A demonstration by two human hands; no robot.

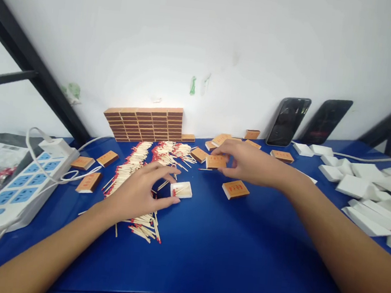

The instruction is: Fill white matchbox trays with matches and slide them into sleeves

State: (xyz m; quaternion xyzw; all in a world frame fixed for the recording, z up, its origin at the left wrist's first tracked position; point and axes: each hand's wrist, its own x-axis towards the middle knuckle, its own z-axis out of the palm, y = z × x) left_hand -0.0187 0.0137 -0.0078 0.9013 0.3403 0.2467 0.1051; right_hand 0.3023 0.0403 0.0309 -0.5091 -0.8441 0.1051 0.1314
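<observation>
My left hand (145, 185) curls around the left end of a small white matchbox tray (184, 189), thumb on its near side and fingers at its far side. A few red-tipped matches lie in the tray. My right hand (241, 160) pinches an orange matchbox sleeve (216, 161) between thumb and fingers, just above the table. A large heap of loose matches (126, 172) spreads behind and under my left hand. Nearer to me than the right hand, another orange matchbox (235, 189) lies flat on the blue table (226, 252).
Stacked matchboxes (145, 125) stand against the wall. More orange boxes lie at the left and back. A power strip (26, 180) with white cables is on the left. Two phones (288, 121) lean on the wall, and many white trays (368, 192) pile up at the right.
</observation>
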